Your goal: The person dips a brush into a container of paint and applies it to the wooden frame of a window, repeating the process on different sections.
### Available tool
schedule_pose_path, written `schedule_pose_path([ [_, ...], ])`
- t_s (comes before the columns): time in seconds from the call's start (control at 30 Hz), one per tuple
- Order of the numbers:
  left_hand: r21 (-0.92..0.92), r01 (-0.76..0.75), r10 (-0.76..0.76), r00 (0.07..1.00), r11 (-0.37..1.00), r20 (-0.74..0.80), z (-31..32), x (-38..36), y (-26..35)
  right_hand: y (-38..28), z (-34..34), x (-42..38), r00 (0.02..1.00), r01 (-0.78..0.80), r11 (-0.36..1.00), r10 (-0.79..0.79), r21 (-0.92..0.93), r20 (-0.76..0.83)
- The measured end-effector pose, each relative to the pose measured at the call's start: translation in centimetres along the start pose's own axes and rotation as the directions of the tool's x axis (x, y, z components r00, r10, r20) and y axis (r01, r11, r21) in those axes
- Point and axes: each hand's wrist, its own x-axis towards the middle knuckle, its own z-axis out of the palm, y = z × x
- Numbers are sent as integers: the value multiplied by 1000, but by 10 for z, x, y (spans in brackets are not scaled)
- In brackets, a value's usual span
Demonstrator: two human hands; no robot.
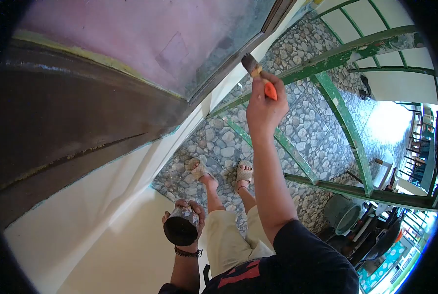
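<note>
My right hand [264,105] grips a paintbrush [258,74] by its orange handle, dark bristles raised near the brown-painted door frame [81,122]. My left hand [183,223] wraps a round, paint-smeared can [180,229], dark inside, above the pebble-patterned floor [302,127].

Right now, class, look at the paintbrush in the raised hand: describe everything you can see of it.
The paintbrush has a bright orange handle, a pale yellowish band below the head, and dark bristles that look wet with dark paint. The right hand grips the handle in a closed fist, so only the handle's end shows past the fingers. The brush is held up at arm's length, bristles pointing toward the dark frame edge beside the pinkish panel. Whether the bristles touch the frame cannot be told.
</note>
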Motion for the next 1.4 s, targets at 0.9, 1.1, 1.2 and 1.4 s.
schedule_pose_path([
  [0.9, -75, 14, -17, 999, 997, -32, -5, -17, -14, 7, -2, -34, 970, -167, 968, 127, 185, 209],
  [1.1, -49, 9, -10, 1000, 999, -25, -5, -17, -19, 9, -5, -52, 961, -140, 979, 99, 146, 259],
  [1.2, -39, -8, 6, 999, 999, -52, -4, -17, -22, 5, -9, -62, 955, -112, 983, 65, 148, 289],
  [1.4, -22, -18, 17, 999, 1000, -46, -10, -16, -25, 3, -21, -75, 916, -60, 990, 3, 129, 401],
])
